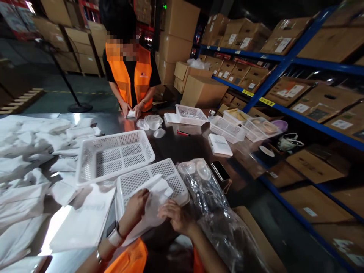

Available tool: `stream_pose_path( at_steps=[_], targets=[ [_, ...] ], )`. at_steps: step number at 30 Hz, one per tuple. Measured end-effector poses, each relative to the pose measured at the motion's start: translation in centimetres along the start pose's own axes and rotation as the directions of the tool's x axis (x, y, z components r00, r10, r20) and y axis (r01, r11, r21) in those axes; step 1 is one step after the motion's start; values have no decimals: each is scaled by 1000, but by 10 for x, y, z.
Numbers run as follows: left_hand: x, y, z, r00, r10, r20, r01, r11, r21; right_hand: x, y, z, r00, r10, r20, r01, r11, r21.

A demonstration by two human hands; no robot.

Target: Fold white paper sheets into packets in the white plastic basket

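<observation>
Between my hands is a translucent white bag [153,213], held over the near edge of an upturned white perforated basket [152,176]. My left hand [135,210], with a watch on its wrist, is closed on the bag's left side. On the right edge, my right hand [174,217] has its fingers bent and pinching. A folded white paper [160,186] with faint print sticks out just beyond the bag, on the basket. Whether it lies partly inside the bag I cannot tell. Clear plastic packaging [209,201] with round translucent cups [203,170] lies right of my right hand.
An open white basket [115,157] stands ahead left; many white packets [34,151] cover the table's left side. A phone [220,170], a white stack [220,145] and a red pen [183,133] lie right. Across the table stands a person in an orange vest [142,74].
</observation>
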State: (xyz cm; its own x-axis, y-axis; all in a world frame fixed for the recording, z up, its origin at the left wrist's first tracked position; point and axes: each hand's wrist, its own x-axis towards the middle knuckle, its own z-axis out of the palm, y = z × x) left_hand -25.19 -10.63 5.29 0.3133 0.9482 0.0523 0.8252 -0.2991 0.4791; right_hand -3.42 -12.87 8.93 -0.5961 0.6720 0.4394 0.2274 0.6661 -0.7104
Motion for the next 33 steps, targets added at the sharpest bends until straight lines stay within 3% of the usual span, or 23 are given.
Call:
stream_pose_path(
  at_steps=[3, 8, 17, 20, 24, 29, 33],
  targets=[
    [-12, 1, -1, 1000, 2, -31, 2, 989, 146, 11, -4, -10, 985, -101, 138, 122, 980, -158],
    [-24, -11, 6, 999, 39, -28, -29, 955, 294, 8, 6, -9, 966, -170, 195, 202, 967, -154],
    [-48, -34, 35, 977, 156, -146, -116, 961, 252, 2, 4, 5, 948, -204, 246, 234, 967, -100],
    [-56, -25, 35, 965, 188, -181, -156, 972, 173, 0, 5, 4, 947, -243, 211, 284, 939, -192],
    [-64, 4, 28, 974, 162, -159, -143, 982, 127, 0, 12, 16, 968, -212, 136, 252, 837, -486],
    [-64, 28, 31, 991, 116, -67, -109, 989, 101, 2, 22, 54, 978, -204, -39, 109, 664, -740],
    [-56, 19, 37, 981, 122, -153, -115, 992, 51, -1, 29, 65, 968, -157, -194, -47, 649, -760]
  ],
)
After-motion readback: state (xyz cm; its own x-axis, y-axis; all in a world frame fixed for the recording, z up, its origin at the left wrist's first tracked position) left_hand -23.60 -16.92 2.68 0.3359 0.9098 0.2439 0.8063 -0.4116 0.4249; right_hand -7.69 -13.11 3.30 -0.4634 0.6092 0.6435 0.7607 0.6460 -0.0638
